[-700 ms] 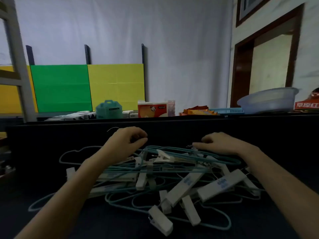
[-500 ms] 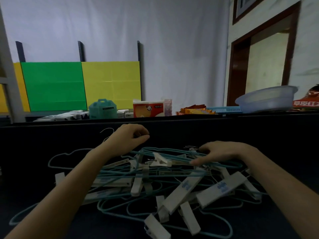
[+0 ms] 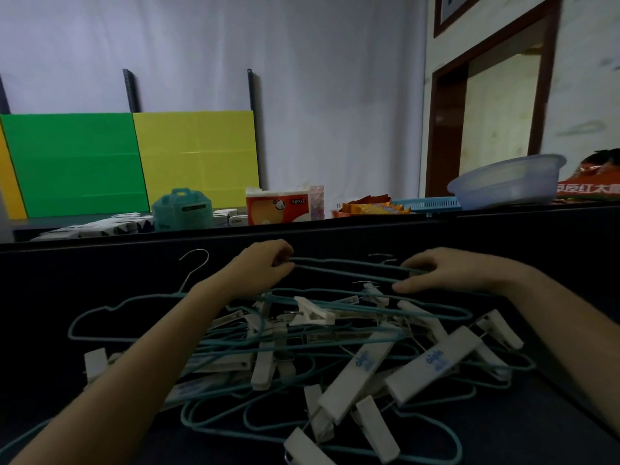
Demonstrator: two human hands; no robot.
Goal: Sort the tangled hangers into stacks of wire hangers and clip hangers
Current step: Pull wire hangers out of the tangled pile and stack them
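Observation:
A tangled heap of teal wire hangers (image 3: pixel 110 310) and white clip hangers (image 3: pixel 432 367) lies on the dark table (image 3: pixel 536 427) in front of me. My left hand (image 3: pixel 261 266) is at the far side of the heap, its fingers closed on the end of a teal wire hanger (image 3: pixel 342 268) that is raised above the pile. My right hand (image 3: pixel 449 270) holds the other end of that same hanger, fingers curled over the wire. A white clip (image 3: pixel 313 312) sits on top of the heap just below the raised hanger.
A dark ledge (image 3: pixel 100 241) runs behind the table. On it stand a teal box (image 3: pixel 183 209), a pack of paper rolls (image 3: pixel 278 206), orange packets (image 3: pixel 372 204), a blue tray (image 3: pixel 426 203) and a pale blue basin (image 3: pixel 506 181). Green and yellow panels lean on the wall.
Both hands have closed on one teal wire hanger and raised it off the top of the heap. My right hand has gone from lying flat on the pile to gripping the wire.

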